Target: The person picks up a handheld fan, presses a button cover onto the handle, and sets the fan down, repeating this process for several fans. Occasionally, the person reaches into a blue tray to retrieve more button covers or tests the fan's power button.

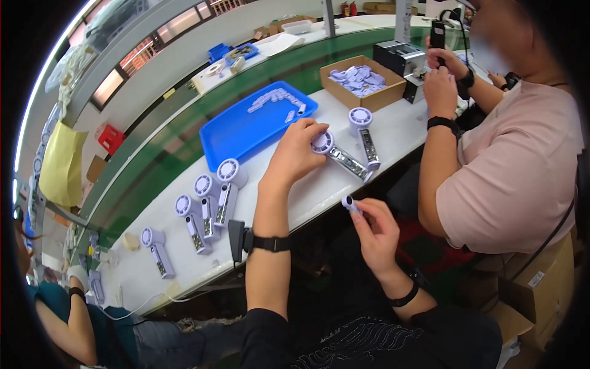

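Observation:
My left hand (295, 152) grips a lavender handheld fan (348, 162) by its round head, just over the near edge of the white table. The fan's handle is uncovered, so its circuit board and inner parts show. Between the thumb and fingers of my right hand (378, 237) is a small lavender plastic cover (351, 204) with a dark oval on its end, held off the table's edge. Another fan with an exposed handle (369, 147) lies just right of my left hand. Several similar fans (209, 206) rest in a loose row to the left.
A blue tray (236, 144) with small lavender pieces sits beyond my left hand. Behind, a cardboard box (369, 101) holds lavender parts beside a dark metal machine (396, 61). One co-worker (504, 166) works close on my right, another (67, 313) on the left. A white cable (150, 301) crosses the table's edge.

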A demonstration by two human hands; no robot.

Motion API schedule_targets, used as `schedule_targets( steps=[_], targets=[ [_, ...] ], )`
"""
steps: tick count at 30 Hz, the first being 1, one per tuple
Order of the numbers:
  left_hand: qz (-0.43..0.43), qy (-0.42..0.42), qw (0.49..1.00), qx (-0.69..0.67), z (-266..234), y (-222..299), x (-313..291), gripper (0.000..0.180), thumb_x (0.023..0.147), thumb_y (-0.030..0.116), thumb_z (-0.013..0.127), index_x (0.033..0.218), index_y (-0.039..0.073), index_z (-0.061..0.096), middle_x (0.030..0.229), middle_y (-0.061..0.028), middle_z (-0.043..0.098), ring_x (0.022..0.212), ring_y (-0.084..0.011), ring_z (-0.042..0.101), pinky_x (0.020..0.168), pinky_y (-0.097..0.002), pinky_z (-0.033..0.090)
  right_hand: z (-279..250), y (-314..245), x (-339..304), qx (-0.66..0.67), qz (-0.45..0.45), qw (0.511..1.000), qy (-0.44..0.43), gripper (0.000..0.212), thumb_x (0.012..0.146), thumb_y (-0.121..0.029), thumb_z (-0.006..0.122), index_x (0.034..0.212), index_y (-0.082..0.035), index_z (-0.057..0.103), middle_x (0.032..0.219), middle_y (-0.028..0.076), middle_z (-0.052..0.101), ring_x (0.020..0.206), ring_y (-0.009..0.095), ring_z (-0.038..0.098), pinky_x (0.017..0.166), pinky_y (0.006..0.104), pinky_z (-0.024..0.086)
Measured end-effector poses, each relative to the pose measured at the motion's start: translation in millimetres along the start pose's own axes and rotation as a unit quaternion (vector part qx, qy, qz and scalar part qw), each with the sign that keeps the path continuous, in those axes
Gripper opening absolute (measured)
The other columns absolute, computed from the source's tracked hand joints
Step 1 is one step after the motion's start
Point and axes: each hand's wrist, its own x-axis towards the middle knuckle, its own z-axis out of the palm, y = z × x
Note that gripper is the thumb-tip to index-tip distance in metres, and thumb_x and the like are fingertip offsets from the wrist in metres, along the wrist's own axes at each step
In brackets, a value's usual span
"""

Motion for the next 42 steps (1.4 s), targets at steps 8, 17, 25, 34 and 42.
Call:
schedule_targets(
  steps=[8,17,25,34,42],
  targets=[
    [-0.169,0.078,0.981,0.06,-73.4,38.3,-133.9,0.056,0.07,0.016,0.09,0.12,0.001,0.072,0.124,-0.0146,0.065,0.112,-0.0329,0.067,0.096,-0.0413,0.054,26.7,3.8,55.4,-0.038,-0.072,0.995,-0.064,0.02,0.091,0.008,0.074,0.11,0.004,0.077,0.107,0.013,0.072,0.097,0.018,0.07,0.082,0.027,0.055],
    [-0.143,0.066,0.981,0.11,-84.6,31.2,-166.7,0.056,0.076,0.019,0.088,0.125,0.002,0.069,0.128,-0.0133,0.065,0.118,-0.0346,0.065,0.099,-0.043,0.053,80.0,7.8,59.8,-0.033,-0.139,0.961,-0.238,0.024,0.089,0.007,0.074,0.111,0.0,0.079,0.11,0.011,0.073,0.096,0.022,0.072,0.082,0.0306,0.058],
    [-0.032,0.032,0.993,0.112,-86.4,26.1,-152.2,0.047,0.08,0.015,0.083,0.124,0.005,0.07,0.126,-0.014,0.068,0.129,-0.0354,0.06,0.108,-0.0474,0.047,81.4,4.8,65.2,-0.038,-0.115,0.956,-0.266,0.022,0.09,0.004,0.073,0.11,-0.001,0.08,0.112,0.011,0.073,0.101,0.024,0.073,0.084,0.0315,0.059],
    [-0.044,0.044,0.998,0.023,-78.0,21.4,-152.0,0.028,0.084,0.007,0.079,0.111,0.002,0.074,0.111,-0.0131,0.073,0.115,-0.0326,0.068,0.096,-0.0418,0.055,78.7,5.4,65.8,-0.036,-0.124,0.952,-0.278,0.021,0.09,0.004,0.073,0.11,0.0,0.079,0.112,0.011,0.074,0.101,0.025,0.073,0.085,0.0328,0.059],
    [0.005,0.068,0.997,0.022,-76.0,10.6,-153.9,0.02,0.084,0.004,0.08,0.103,0.0,0.076,0.108,-0.012,0.076,0.105,-0.03,0.072,0.089,-0.038,0.058,75.3,2.8,71.9,-0.083,-0.194,0.933,-0.292,0.024,0.091,0.002,0.072,0.114,-0.001,0.077,0.11,0.011,0.075,0.101,0.027,0.072,0.087,0.0349,0.058]
  ],
)
